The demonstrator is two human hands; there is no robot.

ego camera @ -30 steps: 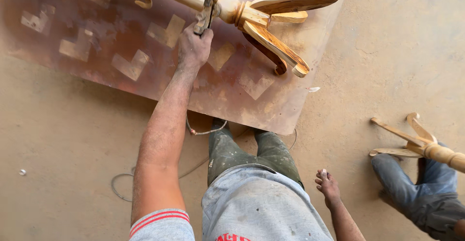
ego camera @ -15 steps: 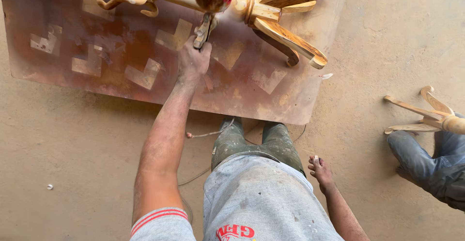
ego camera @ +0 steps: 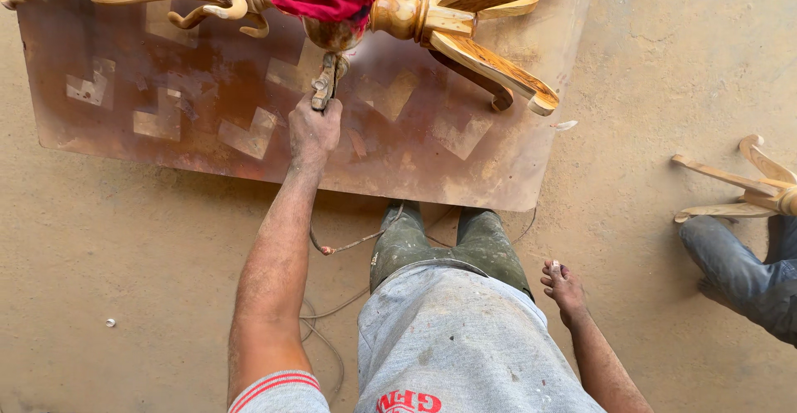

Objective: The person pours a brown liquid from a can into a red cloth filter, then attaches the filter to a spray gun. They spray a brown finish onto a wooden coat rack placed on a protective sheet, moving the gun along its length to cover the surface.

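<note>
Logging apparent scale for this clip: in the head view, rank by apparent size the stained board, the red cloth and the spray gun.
1. Stained board, by far the largest.
2. Red cloth.
3. Spray gun in the left hand, partly hidden by it, so this gap is less sure.

Dusty tan concrete floor (ego camera: 124,255) under even daylight. Stained reddish-brown board (ego camera: 166,73) lay flat, pale angular patches across it. Thin cable (ego camera: 340,243) trailed over floor.

The left arm stretches straight forward, elbow nearly locked, and the left hand (ego camera: 314,131) is clenched in a fist around a handle. The right arm hangs low at the side, the right hand (ego camera: 564,290) loose with fingers relaxed, gripping nothing.
</note>
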